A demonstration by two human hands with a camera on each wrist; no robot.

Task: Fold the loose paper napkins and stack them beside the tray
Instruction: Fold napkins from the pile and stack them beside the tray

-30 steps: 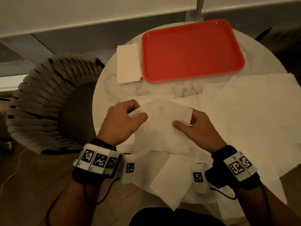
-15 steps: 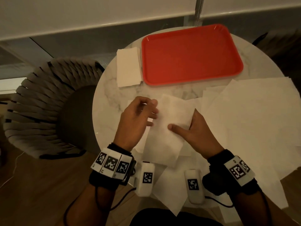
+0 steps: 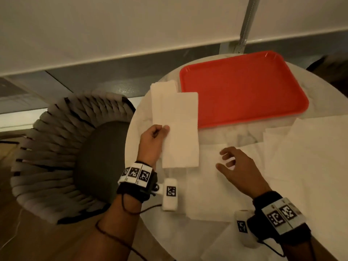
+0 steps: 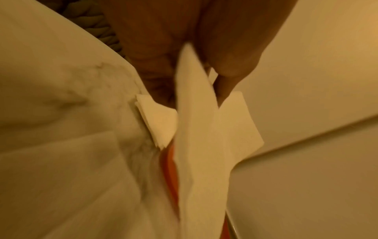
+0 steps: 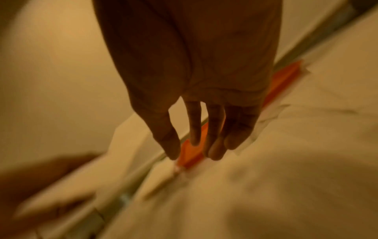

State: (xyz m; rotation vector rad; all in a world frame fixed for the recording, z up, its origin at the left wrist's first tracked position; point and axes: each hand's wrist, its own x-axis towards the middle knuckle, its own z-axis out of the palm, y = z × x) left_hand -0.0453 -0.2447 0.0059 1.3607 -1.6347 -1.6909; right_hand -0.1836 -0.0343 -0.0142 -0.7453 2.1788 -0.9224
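My left hand (image 3: 159,131) pinches the left edge of a folded white napkin (image 3: 180,132) and holds it above the table, partly over the stack of folded napkins (image 3: 162,91) that lies left of the red tray (image 3: 243,87). In the left wrist view the folded napkin (image 4: 196,137) hangs from thumb and fingers, with the stack (image 4: 157,122) beyond it. My right hand (image 3: 231,162) hovers with relaxed, spread fingers over the loose unfolded napkins (image 3: 293,162) and holds nothing. The right wrist view shows the same empty fingers (image 5: 194,126) over the paper.
The round white marble table (image 3: 139,125) carries everything. A grey woven chair (image 3: 62,153) stands close on the left. Loose napkins overhang the table's near and right edges. A wall with a metal post (image 3: 244,25) runs behind.
The left hand has lifted the folded napkin up and away toward the stack by the tray. The right hand has let go of it and now hovers over the loose napkins.
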